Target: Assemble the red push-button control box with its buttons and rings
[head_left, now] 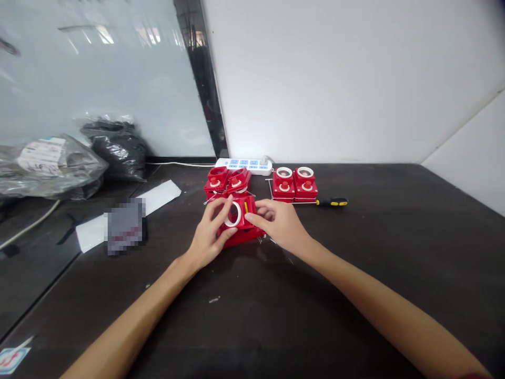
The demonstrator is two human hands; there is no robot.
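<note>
Near the middle of the dark table, both hands hold a red plastic housing with a white ring (249, 206) and a yellow label. My left hand (209, 234) grips its left side, fingers bent around the ring. The thumb and curled fingers of my right hand (282, 223) pinch the right side. Under the housing lies another red part (240, 239), partly hidden. Just behind stand two red units with round knobs (216, 181), their fronts partly covered. Farther right, two similar red units with white rings (295, 184) stand side by side.
A screwdriver (333, 202) with a black and yellow handle lies right of the units. Against the wall is a white power strip (246, 166). Plastic bags (114, 145), a white paper strip (163, 195) and a blurred grey item (125, 226) lie left.
</note>
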